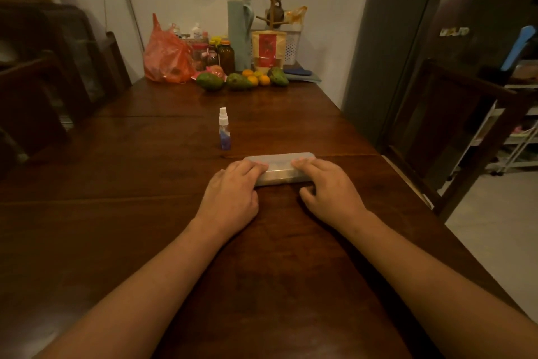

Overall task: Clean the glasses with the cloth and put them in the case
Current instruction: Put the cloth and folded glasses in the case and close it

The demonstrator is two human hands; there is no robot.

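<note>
Dark wood runs the whole length of the table [116,227], and the grey case [279,168] lies shut across it, lengthwise from left to right, toward the right edge and about halfway between the near and far edges. Both hands are on it. The left hand [230,192] covers the case's left end and the right hand [329,187] its right end. On each, the fingers [253,168] curve over the lid while the thumb tucks in against the near side, so the case is held lightly from both ends with its middle left bare. That hold looks meant to steady the case and prise the lid up, or to press it closed; which one cannot be told.

Neither the glasses nor the cloth is in sight. They may be inside the case, but the closed lid hides that.

A small spray bottle [224,131] stands upright just beyond the case, apart from it and within easy reach, likely for the cleaning. Fruit [209,81], jars and an orange bag [166,56] crowd the far edge, well away from the hands.
</note>
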